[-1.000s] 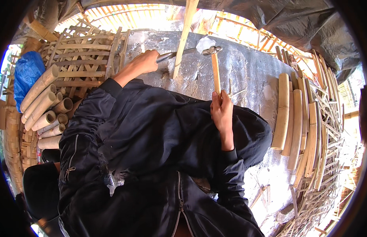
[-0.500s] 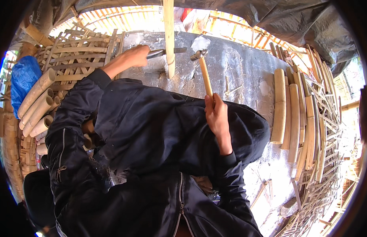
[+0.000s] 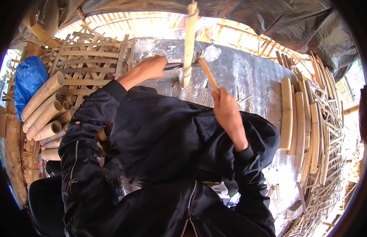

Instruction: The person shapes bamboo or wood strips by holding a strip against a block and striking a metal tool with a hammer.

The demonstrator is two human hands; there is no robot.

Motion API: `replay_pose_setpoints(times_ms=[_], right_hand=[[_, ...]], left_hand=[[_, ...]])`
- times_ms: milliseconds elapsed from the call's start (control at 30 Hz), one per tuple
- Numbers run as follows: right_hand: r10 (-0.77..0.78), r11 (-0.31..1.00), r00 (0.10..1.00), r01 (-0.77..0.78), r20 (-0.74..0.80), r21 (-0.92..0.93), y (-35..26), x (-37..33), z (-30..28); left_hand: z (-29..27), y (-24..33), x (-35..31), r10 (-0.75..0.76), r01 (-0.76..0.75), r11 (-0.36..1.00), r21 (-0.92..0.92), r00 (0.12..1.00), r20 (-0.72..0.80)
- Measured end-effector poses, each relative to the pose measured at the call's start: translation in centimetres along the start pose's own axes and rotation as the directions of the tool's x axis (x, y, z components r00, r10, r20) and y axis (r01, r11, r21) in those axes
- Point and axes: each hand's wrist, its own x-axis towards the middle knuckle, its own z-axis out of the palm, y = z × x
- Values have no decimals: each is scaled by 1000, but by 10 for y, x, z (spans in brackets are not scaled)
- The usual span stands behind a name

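An upright length of split bamboo [image 3: 189, 45] stands in front of me, with its lower end on the dark sheet-covered surface. My left hand [image 3: 153, 67] is closed around the handle of a large knife [image 3: 174, 66]. Its blade runs sideways at the bamboo's lower part and shows on both sides of it. In my right hand [image 3: 228, 114] is a hammer [image 3: 209, 77] with a wooden handle. The hammer's head is close to the blade's far end, right of the bamboo; whether they touch I cannot tell.
Bamboo tubes [image 3: 45, 118] are stacked at the left below a blue plastic bag [image 3: 30, 81]. A woven bamboo lattice [image 3: 86, 59] stands behind them. Split bamboo pieces [image 3: 286, 114] lie along the right side. Dark plastic sheeting [image 3: 294, 23] hangs overhead.
The hammer head has come closer to the knife blade's far end. The whole view has shifted, with the bamboo and both hands now farther right. Both hands keep their holds.
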Motion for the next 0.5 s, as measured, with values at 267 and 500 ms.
replay_pose_setpoints(times_ms=[267,500], right_hand=[[112,983,957,-67,-267,172,-78,8,-32],[78,991,989,-63,126,-118,-16,-15,-14]], left_hand=[[-2,-13,5,-25,25,999,-42,1000,-6],[3,-19,5,-64,64,998,-17,998,6]])
